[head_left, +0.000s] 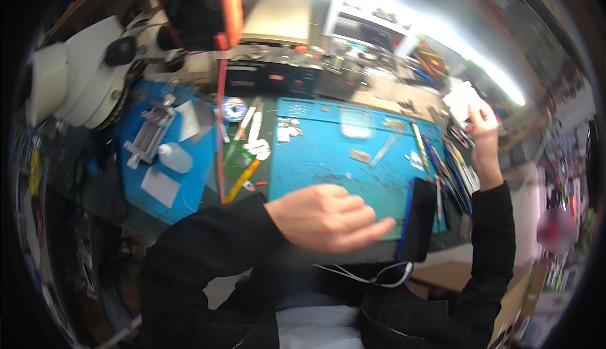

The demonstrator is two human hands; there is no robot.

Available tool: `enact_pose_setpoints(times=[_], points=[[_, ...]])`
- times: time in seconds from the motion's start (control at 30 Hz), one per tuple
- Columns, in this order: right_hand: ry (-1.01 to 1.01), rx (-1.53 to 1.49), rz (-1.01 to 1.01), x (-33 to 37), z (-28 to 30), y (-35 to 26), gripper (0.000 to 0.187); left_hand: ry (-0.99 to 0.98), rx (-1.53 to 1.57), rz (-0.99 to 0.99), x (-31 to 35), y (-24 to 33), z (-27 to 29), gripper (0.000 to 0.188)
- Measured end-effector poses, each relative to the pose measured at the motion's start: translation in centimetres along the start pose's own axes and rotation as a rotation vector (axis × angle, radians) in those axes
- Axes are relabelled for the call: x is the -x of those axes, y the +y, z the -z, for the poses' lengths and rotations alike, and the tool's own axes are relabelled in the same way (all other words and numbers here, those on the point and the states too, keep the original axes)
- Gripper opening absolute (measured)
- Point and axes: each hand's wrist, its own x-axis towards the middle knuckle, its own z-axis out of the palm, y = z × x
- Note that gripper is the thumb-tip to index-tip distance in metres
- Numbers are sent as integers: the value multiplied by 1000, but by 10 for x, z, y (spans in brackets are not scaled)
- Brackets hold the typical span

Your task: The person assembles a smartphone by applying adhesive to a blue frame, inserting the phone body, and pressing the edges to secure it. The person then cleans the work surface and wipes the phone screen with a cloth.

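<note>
My left hand point(328, 219) hovers over the front edge of the blue work mat point(315, 166), back of the hand up. Its lower finger stretches out to the right while the others bend loosely; nothing shows in it. Raised at the far right, my right hand point(483, 122) pinches a white, paper-like piece point(462, 100), blurred by motion. A dark phone point(418, 219) with a blue edge lies on the mat's right front corner, just right of my left fingertips. Close to its lower end runs a white cable point(366, 279).
A clear plastic box point(356, 123) stands on the mat. Several pens and tweezers point(435, 159) line its right side. On the left lie a metal holder point(151, 134), a translucent bottle point(175, 158) and a solder spool point(234, 109). A white microscope-like device point(82, 84) rises at far left.
</note>
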Motion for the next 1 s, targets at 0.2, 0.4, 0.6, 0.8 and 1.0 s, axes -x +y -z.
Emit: enact_pose_setpoints(times=[0.2,0.4,0.6,0.8,1.0], points=[[-372,-297,-372,184,-11,-96,39,-43,243,465,-4,4,-7,54],[-499,-24,18,278,-41,-143,28,-194,912,657,-21,66,9,62],[-358,-173,41,318,-79,-138,30,-46,609,718,7,104,23,24],[-448,-222,96,327,-93,-140,19,119,694,907,38,140,21,29],[-433,-220,224,342,-99,-135,13,242,961,1064,58,172,-1,32]])
